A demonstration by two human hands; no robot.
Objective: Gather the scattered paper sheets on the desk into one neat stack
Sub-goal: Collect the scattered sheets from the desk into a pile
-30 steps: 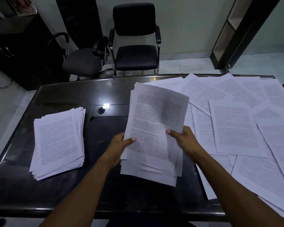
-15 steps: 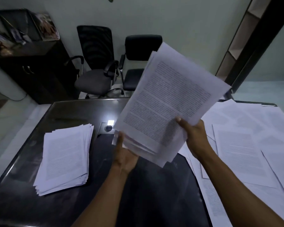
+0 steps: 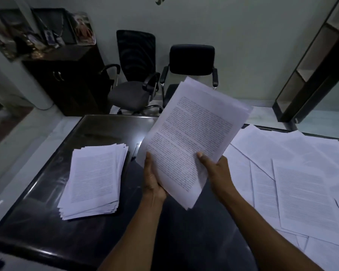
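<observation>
Two bare hands hold a bundle of white printed paper sheets (image 3: pixel 192 137) up off the dark glossy counter (image 3: pixel 47 216), tilted so its top corner leans away to the right. The left hand (image 3: pixel 153 180) cups the bundle's lower left edge from beneath, fingers wrapped behind the pages. The right hand (image 3: pixel 216 169) clamps the lower right edge, its thumb pressed flat on the printed face and the fingers hidden behind. The bundle's edges look fairly even, with a few sheets peeking out at the top.

On the left part of the counter lies a thick pile of white printed pages (image 3: pixel 94 178), resting flat and a little fanned along its right and bottom sides, well apart from the raised bundle. On the right, loose white printed sheets (image 3: pixel 301 194) cover the counter, overlapping each other at differing angles.

Beyond the far edge of the counter stand a black mesh-backed office chair (image 3: pixel 134 75) and, just beside it, a black padded armchair with metal frame (image 3: pixel 192 59). A dark wooden cabinet (image 3: pixel 67 79) sits to the left against the wall, with blurred items on top.
</observation>
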